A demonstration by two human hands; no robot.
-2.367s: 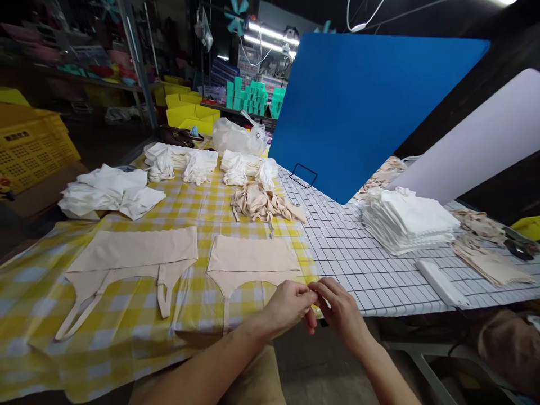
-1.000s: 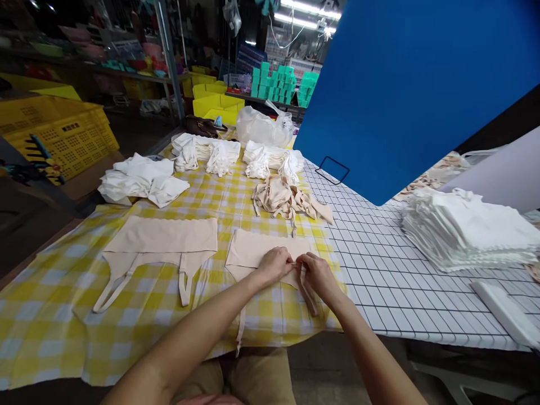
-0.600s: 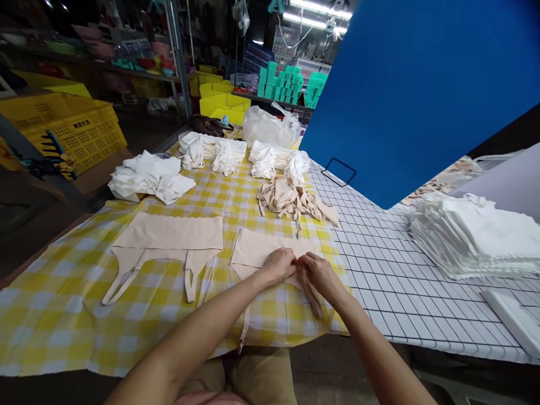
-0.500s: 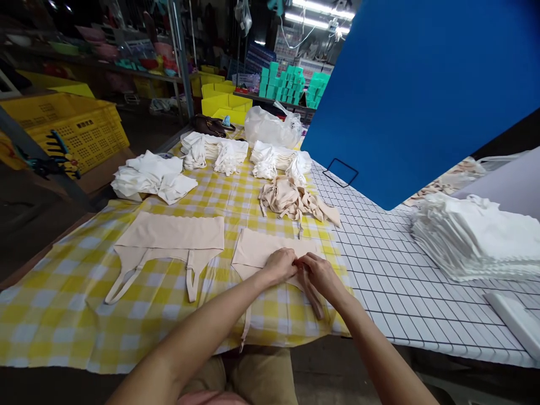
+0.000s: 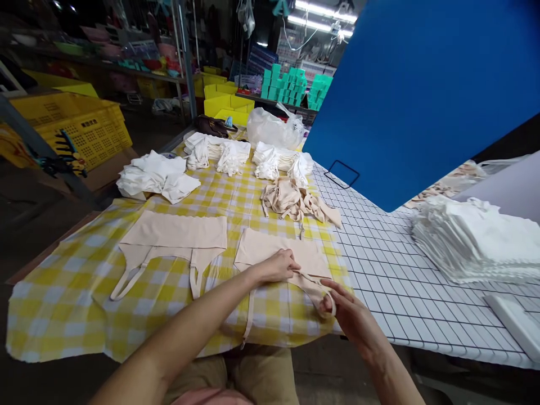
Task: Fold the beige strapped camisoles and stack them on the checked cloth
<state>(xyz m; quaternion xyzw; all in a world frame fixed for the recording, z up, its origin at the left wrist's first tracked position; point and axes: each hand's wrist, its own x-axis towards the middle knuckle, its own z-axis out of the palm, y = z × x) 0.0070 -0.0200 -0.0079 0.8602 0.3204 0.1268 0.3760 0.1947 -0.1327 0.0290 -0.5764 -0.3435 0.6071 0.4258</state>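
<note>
A beige strappy bra top [image 5: 270, 244] lies flat in front of me, its wide band away from me and its straps toward me. My left hand [image 5: 279, 266] is closed on it, fingertips pinching the base of the right strap. My right hand [image 5: 349, 310] grips the looped beige strap [image 5: 332, 304], with the thumb and fingers around the loop. The other strap [image 5: 250, 318] hangs down toward the table edge. A second beige bra top [image 5: 175, 232] is spread out on the left, untouched, its straps also pointing toward me.
A yellow checked cloth [image 5: 63, 298] covers the table. Beyond lie a crumpled beige heap [image 5: 284, 197], white garments [image 5: 156, 174] and folded white stacks [image 5: 230, 154]. A blue board [image 5: 405, 107] leans over the gridded surface [image 5: 379, 281] at right, near a white pile [image 5: 476, 236].
My right hand has moved right and toward me, drawing the strap out into a loop. My left hand stays near the strap's base. The view has shifted slightly.
</note>
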